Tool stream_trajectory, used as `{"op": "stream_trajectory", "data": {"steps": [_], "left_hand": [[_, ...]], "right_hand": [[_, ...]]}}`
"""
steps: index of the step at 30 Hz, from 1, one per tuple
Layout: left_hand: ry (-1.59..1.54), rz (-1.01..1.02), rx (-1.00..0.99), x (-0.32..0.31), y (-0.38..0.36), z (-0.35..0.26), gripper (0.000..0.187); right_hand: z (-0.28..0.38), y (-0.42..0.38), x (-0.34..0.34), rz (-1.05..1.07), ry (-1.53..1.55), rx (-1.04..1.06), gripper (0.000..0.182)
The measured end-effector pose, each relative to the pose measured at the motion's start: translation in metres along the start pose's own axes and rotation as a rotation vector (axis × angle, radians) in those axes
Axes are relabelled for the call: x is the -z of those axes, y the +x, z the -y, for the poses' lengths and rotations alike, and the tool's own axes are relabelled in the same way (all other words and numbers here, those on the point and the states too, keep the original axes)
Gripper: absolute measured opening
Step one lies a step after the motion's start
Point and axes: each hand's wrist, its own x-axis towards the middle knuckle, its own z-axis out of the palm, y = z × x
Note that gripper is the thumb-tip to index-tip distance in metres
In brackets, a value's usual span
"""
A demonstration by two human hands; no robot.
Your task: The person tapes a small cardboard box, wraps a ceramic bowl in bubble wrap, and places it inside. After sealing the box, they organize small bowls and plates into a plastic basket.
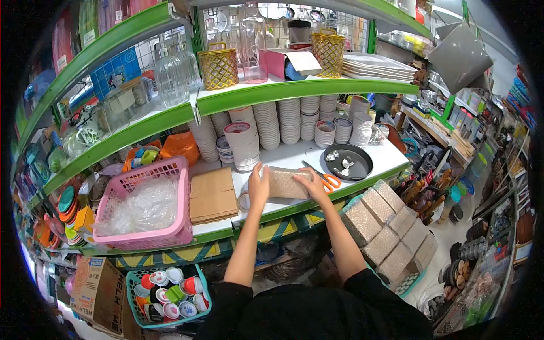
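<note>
On the white shelf before me lies a brown box wrapped in bubble wrap [286, 184], held between my two hands. My left hand [259, 186] grips its left end, fingers pointing up along the side. At the other end, my right hand [313, 185] has its fingers over the top right corner. Scissors with orange handles [330, 182] lie just right of my right hand. Beside my left wrist shows part of a pale ring, perhaps a tape roll [243, 201]. Flat brown cardboard pieces [212, 195] are stacked to the left.
A pink basket [184, 198] of bubble wrap stands left; a black round pan [362, 164] with small shiny pieces sits right. Stacked white bowls [266, 127] line the back. Several wrapped boxes [391, 229] fill a crate at lower right. A teal basket [207, 286] stands below. A green-edged shelf [306, 89] overhangs.
</note>
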Motion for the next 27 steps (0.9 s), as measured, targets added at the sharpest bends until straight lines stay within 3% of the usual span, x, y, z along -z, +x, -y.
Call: {"op": "stream_trajectory", "data": {"steps": [1,3,5,7,9,10,13,14,23,25,26,27], "left_hand": [[-0.005,0.005,-0.003,-0.005,-0.015,-0.005,0.062],[0.065,-0.081,-0.017,-0.017,-0.046,-0.016,0.086],[0.057,0.020,0.145,-0.030,-0.069,-0.024,0.103],[-0.078,0.076,0.228,-0.041,-0.081,-0.024,0.112],[-0.544,0.046,0.463,-0.048,-0.090,-0.023,0.117],[-0.543,0.062,0.467,-0.047,-0.093,-0.024,0.117],[-1.043,0.280,0.563,-0.042,-0.094,-0.023,0.081],[-0.982,0.224,0.578,-0.045,-0.095,-0.020,0.068],[-0.836,0.386,0.433,-0.042,-0.136,-0.025,0.064],[-0.790,0.453,0.381,-0.043,-0.148,-0.039,0.064],[-0.791,0.473,0.403,-0.046,-0.152,-0.043,0.076],[-0.794,0.504,0.409,-0.051,-0.156,-0.047,0.076]], "right_hand": [[-0.010,0.002,-0.002,-0.035,0.028,-0.044,0.051],[-0.012,0.001,-0.004,-0.076,0.053,-0.085,0.057],[0.011,-0.012,-0.006,-0.163,0.057,-0.114,0.063],[-0.001,-0.011,-0.009,-0.200,0.063,-0.127,0.056],[-0.005,-0.016,-0.012,-0.239,0.071,-0.143,0.050],[0.003,-0.021,-0.015,-0.265,0.000,-0.112,0.050],[0.012,-0.037,-0.024,-0.312,-0.004,-0.091,0.051],[0.011,-0.046,-0.028,-0.371,0.039,-0.093,0.051],[0.051,-0.157,-0.029,-0.615,0.376,-0.115,0.046],[0.068,-0.184,-0.015,-0.583,0.506,-0.303,0.043],[0.078,-0.196,-0.010,-0.590,0.478,-0.345,0.041],[0.076,-0.205,-0.002,-0.620,0.474,-0.343,0.041]]}}
